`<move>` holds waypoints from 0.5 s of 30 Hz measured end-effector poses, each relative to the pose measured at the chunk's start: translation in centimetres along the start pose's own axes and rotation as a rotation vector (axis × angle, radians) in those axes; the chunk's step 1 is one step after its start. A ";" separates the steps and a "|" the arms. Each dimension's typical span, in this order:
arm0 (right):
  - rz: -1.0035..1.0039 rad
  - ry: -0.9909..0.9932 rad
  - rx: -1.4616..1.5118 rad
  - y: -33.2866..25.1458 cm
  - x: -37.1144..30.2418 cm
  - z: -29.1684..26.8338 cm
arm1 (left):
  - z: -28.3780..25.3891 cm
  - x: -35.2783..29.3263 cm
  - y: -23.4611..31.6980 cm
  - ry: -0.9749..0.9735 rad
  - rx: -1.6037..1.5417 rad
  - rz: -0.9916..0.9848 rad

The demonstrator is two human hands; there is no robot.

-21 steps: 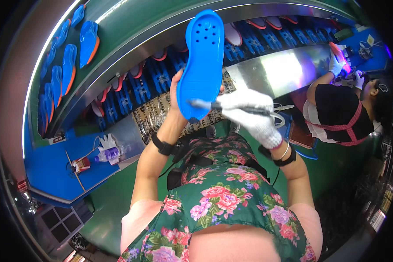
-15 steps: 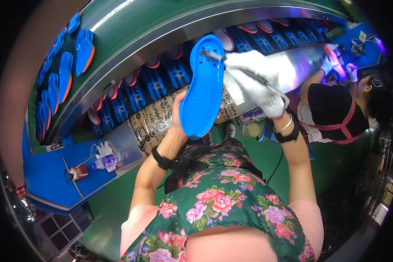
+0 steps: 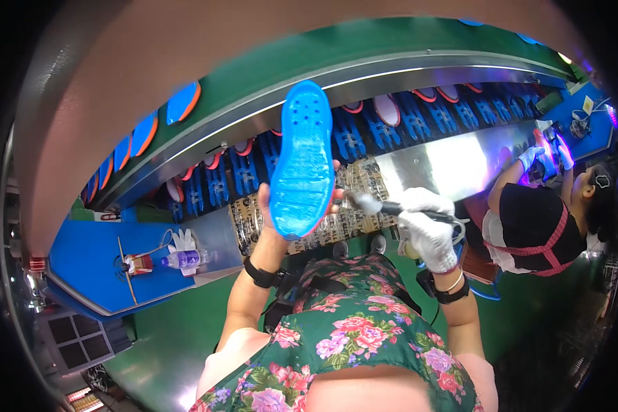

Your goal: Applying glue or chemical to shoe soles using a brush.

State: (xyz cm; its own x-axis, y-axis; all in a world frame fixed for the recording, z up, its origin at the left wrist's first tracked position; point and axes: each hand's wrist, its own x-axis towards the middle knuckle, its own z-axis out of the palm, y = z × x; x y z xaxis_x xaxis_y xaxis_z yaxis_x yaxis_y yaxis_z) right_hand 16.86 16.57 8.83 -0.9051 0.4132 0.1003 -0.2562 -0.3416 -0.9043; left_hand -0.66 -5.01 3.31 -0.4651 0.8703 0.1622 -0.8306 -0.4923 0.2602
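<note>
A blue shoe sole with a cluster of small holes near its far end faces up, its surface wet and shiny. My bare left hand holds it from beneath, thumb on the left edge and fingertips showing at the right edge. In my right hand, covered by a white knit glove, is a dark-handled brush. The fingers wrap round the handle. The brush's bristles are to the right of the sole's near half, apart from it.
Beyond the sole runs a rack of blue holders with shoe parts, below a green belt bearing blue soles. A blue side table at left holds a bottle and a white glove. A co-worker stands at right.
The brush has come off the sole's holed end and moved nearer and right. The sole now looks wetter. The whole view has shifted, with fewer belt soles showing at left.
</note>
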 end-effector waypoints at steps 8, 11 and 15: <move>0.158 0.082 -0.071 6.1 -0.2 -2.1 | 2.9 9.6 13.1 -0.001 -0.223 0.309; 0.219 0.082 -0.131 7.9 -0.7 -2.1 | 1.9 10.1 14.5 0.181 -0.393 0.402; 0.280 0.068 -0.150 9.3 -1.2 -3.3 | 3.0 8.4 12.2 0.415 -0.133 0.461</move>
State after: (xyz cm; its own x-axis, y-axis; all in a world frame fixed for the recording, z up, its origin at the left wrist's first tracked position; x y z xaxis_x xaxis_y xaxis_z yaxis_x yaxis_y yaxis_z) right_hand 16.68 15.70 -1.04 -0.9074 0.3776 -0.1844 0.0570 -0.3242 -0.9443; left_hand -13.74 -3.74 10.71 -0.8419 0.5154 -0.1598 -0.5353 -0.8352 0.1263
